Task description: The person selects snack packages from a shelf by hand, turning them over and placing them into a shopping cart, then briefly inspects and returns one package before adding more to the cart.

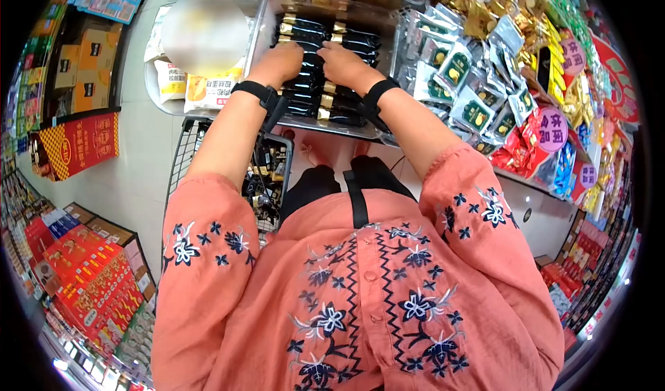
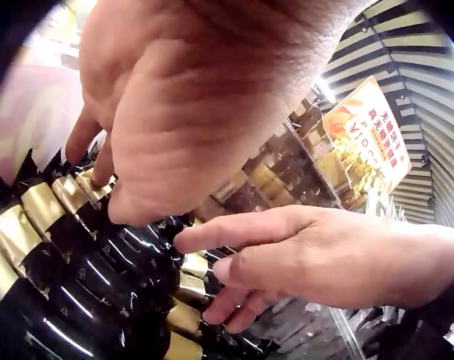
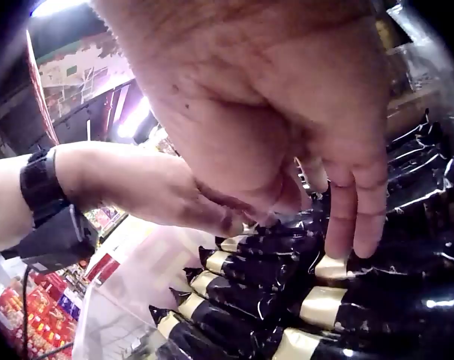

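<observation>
Two rows of black packets (image 1: pixel 299 107) with gold bands lie stacked in a clear plastic bin (image 1: pixel 264 25). My left hand (image 1: pixel 282 64) reaches over the left row, its fingertips down at the packets' gold bands in the left wrist view. Beside it, my right hand (image 1: pixel 344 67) is over the inner edge of the right row. In the right wrist view, two straight right-hand fingers (image 3: pixel 354 217) touch a gold-banded packet (image 3: pixel 323 306). No packet shows lifted out in either hand. Part of the packets lies hidden under the hands.
Silver packets with green labels (image 1: pixel 454 69) fill the area right of the bin. White-and-yellow bags (image 1: pixel 208 90) lie in a tray at left. A black wire basket (image 1: pixel 273 176) stands below the bin near my legs. Red cartons (image 1: pixel 86 287) are stacked at lower left.
</observation>
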{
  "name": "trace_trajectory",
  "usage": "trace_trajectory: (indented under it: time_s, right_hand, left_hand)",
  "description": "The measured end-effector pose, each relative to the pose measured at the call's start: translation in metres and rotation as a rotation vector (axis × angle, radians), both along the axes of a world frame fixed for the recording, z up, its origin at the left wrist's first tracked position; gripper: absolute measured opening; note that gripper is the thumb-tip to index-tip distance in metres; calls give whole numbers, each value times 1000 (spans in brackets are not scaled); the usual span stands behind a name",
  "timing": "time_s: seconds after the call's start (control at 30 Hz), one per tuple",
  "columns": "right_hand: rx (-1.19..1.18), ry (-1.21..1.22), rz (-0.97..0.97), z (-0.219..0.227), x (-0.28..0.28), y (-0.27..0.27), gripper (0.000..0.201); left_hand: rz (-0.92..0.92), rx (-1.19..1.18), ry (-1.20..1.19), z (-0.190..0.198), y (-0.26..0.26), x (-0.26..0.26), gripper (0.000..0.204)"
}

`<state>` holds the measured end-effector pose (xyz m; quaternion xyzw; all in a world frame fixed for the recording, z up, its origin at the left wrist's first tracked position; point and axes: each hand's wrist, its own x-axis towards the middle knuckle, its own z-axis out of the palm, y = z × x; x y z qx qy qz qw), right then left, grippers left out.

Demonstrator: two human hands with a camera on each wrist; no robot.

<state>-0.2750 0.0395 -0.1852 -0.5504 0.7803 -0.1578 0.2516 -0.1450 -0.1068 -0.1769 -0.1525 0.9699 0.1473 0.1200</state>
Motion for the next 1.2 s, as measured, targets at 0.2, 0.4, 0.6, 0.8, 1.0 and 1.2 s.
trace_trajectory:
  time_s: [0.2, 0.4, 0.6, 0.8, 1.0, 1.2]
  right_hand:
    - [25, -37, 56, 3, 2, 10, 33]
    - [278, -154, 84, 29, 13, 16, 37]
    - [301, -179, 141, 29, 17, 24, 39]
    - [347, -226, 205, 56, 23, 40, 38]
    - [320, -203, 205, 49, 38, 66, 31]
    - [233, -239, 217, 64, 56, 92, 27]
  left_hand:
    - [40, 150, -40, 12, -13, -5, 36]
    - [-5, 316, -53, 16, -8, 11, 28]
    - [55, 341, -210, 14, -3, 13, 30]
    - [95, 449, -243, 39, 3, 28, 33]
    - [-37, 354, -280, 11, 6, 42, 35]
    - [35, 389, -322, 43, 19, 42, 38]
